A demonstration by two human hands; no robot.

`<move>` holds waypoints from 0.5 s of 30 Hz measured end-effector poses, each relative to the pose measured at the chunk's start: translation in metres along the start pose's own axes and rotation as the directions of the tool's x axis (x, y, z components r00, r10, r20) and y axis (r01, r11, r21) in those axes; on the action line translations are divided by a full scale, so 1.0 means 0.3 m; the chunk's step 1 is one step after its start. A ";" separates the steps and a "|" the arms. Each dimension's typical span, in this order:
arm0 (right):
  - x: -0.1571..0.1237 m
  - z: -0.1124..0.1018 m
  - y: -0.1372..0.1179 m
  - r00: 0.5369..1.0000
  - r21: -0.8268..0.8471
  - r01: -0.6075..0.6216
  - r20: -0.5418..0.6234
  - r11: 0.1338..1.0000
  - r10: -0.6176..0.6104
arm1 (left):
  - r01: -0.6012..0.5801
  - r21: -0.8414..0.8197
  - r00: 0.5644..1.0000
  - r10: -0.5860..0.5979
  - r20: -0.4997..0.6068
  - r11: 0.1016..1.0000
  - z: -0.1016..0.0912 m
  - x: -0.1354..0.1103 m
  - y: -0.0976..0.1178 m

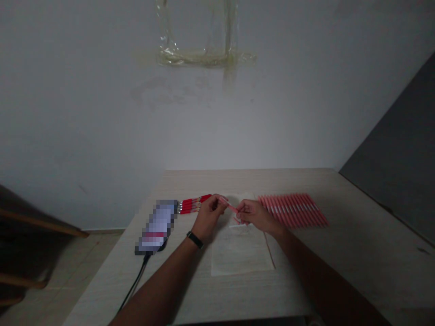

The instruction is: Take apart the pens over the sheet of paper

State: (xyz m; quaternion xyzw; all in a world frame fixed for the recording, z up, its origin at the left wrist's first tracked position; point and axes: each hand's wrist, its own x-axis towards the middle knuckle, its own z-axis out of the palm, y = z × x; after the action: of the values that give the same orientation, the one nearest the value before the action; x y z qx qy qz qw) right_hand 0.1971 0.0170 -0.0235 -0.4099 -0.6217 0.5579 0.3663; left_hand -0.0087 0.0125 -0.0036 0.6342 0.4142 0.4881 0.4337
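My left hand (209,217) and my right hand (254,216) meet above the table, both pinching a slim pink pen (232,208) that slants between them. Its ends are partly hidden by my fingers. Under the hands lies a pale translucent sheet or plastic sleeve (241,251). To the right of my right hand sits a tight row of several pink pens (292,210), side by side. A bundle of several red pens (192,205) lies just beyond my left hand. A black band (195,239) circles my left wrist.
A phone (157,226) with a pixelated screen lies at the table's left side, its black cable (136,283) running over the edge. The light wooden table (356,253) meets a white wall at the back. A dark panel (390,145) stands at right.
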 end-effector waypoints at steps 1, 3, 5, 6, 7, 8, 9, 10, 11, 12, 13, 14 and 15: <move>0.003 -0.002 0.004 1.000 -0.018 0.009 -0.023 1.000 -0.009 | 0.002 -0.002 1.000 -0.002 -0.003 1.000 -0.001 -0.001 0.002; 0.007 -0.007 0.012 0.997 -0.062 0.035 -0.061 0.997 -0.039 | 0.012 0.010 1.000 -0.012 -0.001 1.000 -0.002 -0.001 0.004; 0.009 -0.013 0.017 0.993 -0.119 0.059 -0.091 0.991 -0.070 | 0.016 0.062 1.000 -0.016 0.002 0.998 -0.004 -0.001 0.003; 0.009 -0.016 0.016 0.991 -0.154 0.069 -0.105 0.986 -0.085 | 0.014 0.100 1.000 -0.015 0.009 0.995 -0.005 -0.001 0.001; 0.009 -0.018 0.014 0.988 -0.191 0.078 -0.118 0.978 -0.102 | 0.007 0.143 1.000 -0.010 0.021 0.990 -0.005 -0.002 -0.001; 0.008 -0.020 0.011 0.984 -0.230 0.089 -0.130 0.969 -0.121 | -0.004 0.189 0.999 -0.003 0.037 0.982 -0.005 -0.004 -0.004; 0.007 -0.022 0.006 0.980 -0.270 0.099 -0.138 0.958 -0.140 | -0.015 0.234 0.998 0.002 0.058 0.972 -0.005 -0.006 -0.007; 0.006 -0.023 0.002 0.977 -0.309 0.107 -0.145 0.945 -0.158 | -0.027 0.275 0.997 0.005 0.079 0.961 -0.005 -0.009 -0.010; 0.005 -0.024 -0.002 0.973 -0.346 0.112 -0.154 0.931 -0.174 | -0.037 0.308 0.995 0.008 0.095 0.951 -0.005 -0.012 -0.013; 0.003 -0.025 -0.005 0.969 -0.386 0.115 -0.160 0.915 -0.190 | -0.045 0.335 0.994 0.009 0.106 0.941 -0.005 -0.014 -0.016; 0.001 -0.025 -0.007 0.964 -0.432 0.119 -0.166 0.894 -0.209 | -0.047 0.353 0.994 0.008 0.113 0.935 -0.006 -0.016 -0.018; -0.001 -0.025 -0.008 0.959 -0.479 0.125 -0.167 0.869 -0.230 | -0.045 0.364 0.994 0.003 0.114 0.930 -0.007 -0.016 -0.020; -0.004 -0.025 -0.009 0.954 -0.524 0.132 -0.163 0.842 -0.251 | -0.040 0.370 0.994 -0.001 0.109 0.928 -0.009 -0.016 -0.022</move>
State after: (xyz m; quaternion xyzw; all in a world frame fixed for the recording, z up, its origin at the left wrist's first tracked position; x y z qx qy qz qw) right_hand 0.2041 0.0188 -0.0200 -0.4877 -0.7387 0.2849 0.3678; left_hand -0.0129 0.0101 -0.0107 0.7343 0.4688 0.3703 0.3225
